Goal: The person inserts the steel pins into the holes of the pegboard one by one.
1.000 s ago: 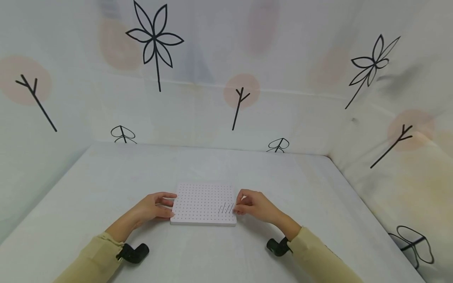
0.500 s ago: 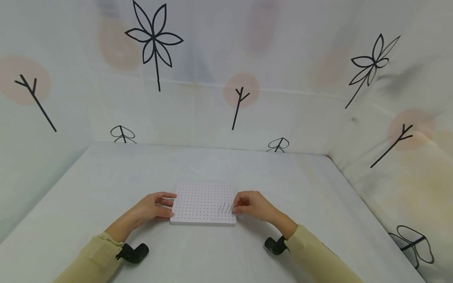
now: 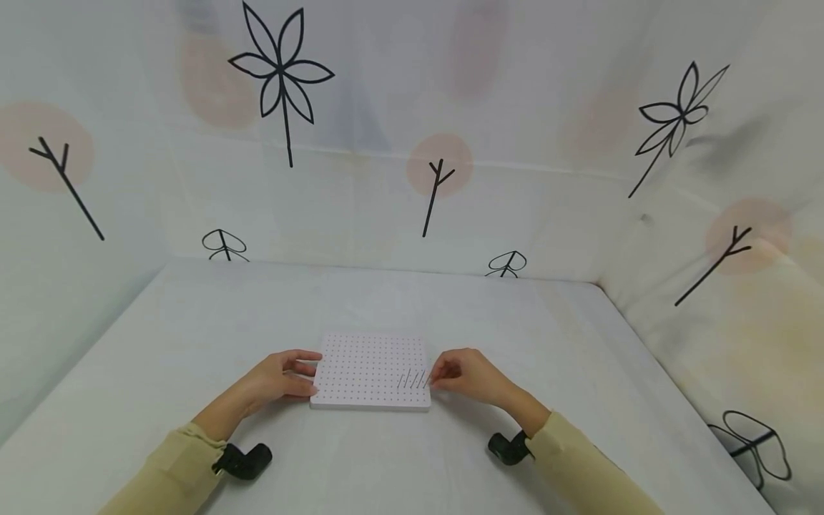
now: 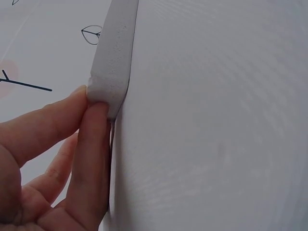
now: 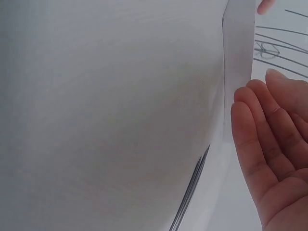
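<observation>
A white pegboard point(image 3: 367, 368) with rows of small holes lies on the table, and several thin metal pins point(image 3: 410, 379) stand slanted in a row near its right edge. My left hand point(image 3: 277, 375) rests its fingertips against the board's left side; in the left wrist view the fingertips point(image 4: 98, 113) touch a corner. At the right edge, my right hand point(image 3: 466, 375) has its bent fingertips beside the last pin of the row, with nothing visibly pinched. Several loose metal pins point(image 5: 190, 187) lie together on the table below that hand, in the right wrist view.
A white cloth-covered table point(image 3: 373, 465) spreads around the board. Behind and at the sides hangs a pale printed backdrop point(image 3: 360, 207) with leaf and twig drawings. Black wrist cameras point(image 3: 247, 461) sit at both cuffs.
My right fingertips were over the right edge at the last pin; they have drawn slightly right, and that pin now shows in the row. My left hand has not moved.
</observation>
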The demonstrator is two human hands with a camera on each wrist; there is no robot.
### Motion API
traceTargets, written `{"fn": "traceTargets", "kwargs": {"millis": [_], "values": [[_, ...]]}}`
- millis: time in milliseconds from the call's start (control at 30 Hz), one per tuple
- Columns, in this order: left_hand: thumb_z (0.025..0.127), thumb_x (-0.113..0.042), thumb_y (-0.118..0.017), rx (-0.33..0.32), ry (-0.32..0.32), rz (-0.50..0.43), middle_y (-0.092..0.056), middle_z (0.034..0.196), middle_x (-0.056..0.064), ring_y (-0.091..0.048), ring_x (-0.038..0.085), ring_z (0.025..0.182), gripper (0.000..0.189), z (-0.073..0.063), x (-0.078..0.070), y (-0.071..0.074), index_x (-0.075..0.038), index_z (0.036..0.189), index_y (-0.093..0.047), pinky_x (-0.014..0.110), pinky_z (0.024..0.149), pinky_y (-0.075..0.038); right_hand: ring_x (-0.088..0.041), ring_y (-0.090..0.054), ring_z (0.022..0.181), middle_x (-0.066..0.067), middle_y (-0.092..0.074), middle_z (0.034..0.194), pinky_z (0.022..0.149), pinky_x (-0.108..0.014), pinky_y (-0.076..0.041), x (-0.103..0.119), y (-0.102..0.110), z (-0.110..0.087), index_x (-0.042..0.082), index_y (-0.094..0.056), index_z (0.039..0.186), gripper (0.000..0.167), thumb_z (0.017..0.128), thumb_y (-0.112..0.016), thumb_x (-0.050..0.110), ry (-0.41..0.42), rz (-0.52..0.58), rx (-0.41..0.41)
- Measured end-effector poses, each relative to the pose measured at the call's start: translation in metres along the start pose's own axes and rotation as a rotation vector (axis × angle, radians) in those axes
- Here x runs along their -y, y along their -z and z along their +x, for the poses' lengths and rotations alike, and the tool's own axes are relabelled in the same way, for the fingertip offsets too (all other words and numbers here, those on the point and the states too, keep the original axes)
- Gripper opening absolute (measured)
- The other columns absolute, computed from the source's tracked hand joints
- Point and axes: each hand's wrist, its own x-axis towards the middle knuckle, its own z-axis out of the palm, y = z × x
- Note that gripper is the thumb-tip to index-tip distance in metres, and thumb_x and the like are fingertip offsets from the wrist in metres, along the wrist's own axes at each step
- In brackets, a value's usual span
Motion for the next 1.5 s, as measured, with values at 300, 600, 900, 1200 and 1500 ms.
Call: {"fn": "traceTargets", "kwargs": {"millis": [300, 600, 900, 1200, 1500], "values": [[0.073, -0.002, -0.077, -0.010, 0.005, 0.005, -0.056, 0.106, 0.013, -0.059, 0.021, 0.085, 0.061, 0.000, -0.001, -0.001, -0.002, 0.128, -0.052, 0.031, 0.073, -0.051, -0.008, -0.060, 0.077, 0.004, -0.065, 0.083, 0.071, -0.024, -0.050, -0.011, 0.006, -0.009, 0.009, -0.064, 0.084, 0.010, 0.081, -0.070, 0.002, -0.017, -0.001, -0.023], [0.074, -0.002, -0.076, 0.001, 0.003, 0.001, -0.055, 0.107, 0.014, -0.058, 0.021, 0.086, 0.060, -0.001, -0.001, 0.000, -0.001, 0.128, -0.051, 0.032, 0.074, -0.052, -0.011, -0.059, 0.077, 0.004, -0.064, 0.084, 0.071, -0.025, -0.050, -0.018, 0.017, -0.017, 0.008, -0.066, 0.085, 0.007, 0.081, -0.070, 0.003, -0.056, -0.032, -0.046], [0.073, -0.002, -0.077, -0.001, 0.002, 0.000, -0.056, 0.107, 0.013, -0.059, 0.021, 0.085, 0.060, 0.001, 0.000, 0.000, -0.001, 0.128, -0.052, 0.032, 0.073, -0.052, -0.011, -0.057, 0.075, 0.005, -0.063, 0.082, 0.069, -0.024, -0.049, -0.030, 0.026, -0.022, 0.009, -0.067, 0.084, 0.007, 0.081, -0.071, 0.004, -0.093, -0.068, -0.064], [0.074, -0.003, -0.077, -0.013, 0.008, 0.011, -0.056, 0.107, 0.012, -0.058, 0.020, 0.085, 0.060, 0.004, 0.002, -0.001, -0.003, 0.128, -0.052, 0.032, 0.074, -0.052, -0.012, -0.055, 0.076, 0.004, -0.063, 0.083, 0.068, -0.025, -0.047, -0.039, 0.033, -0.025, 0.008, -0.067, 0.085, 0.006, 0.081, -0.070, 0.004, -0.134, -0.089, -0.039], [0.074, -0.002, -0.076, -0.013, 0.009, -0.005, -0.056, 0.107, 0.012, -0.059, 0.021, 0.085, 0.059, 0.003, 0.001, -0.001, -0.002, 0.128, -0.052, 0.032, 0.074, -0.052, -0.014, -0.052, 0.075, 0.004, -0.061, 0.081, 0.068, -0.028, -0.045, -0.045, 0.035, -0.022, 0.007, -0.068, 0.084, 0.004, 0.081, -0.071, 0.007, -0.187, -0.085, 0.025]]}}
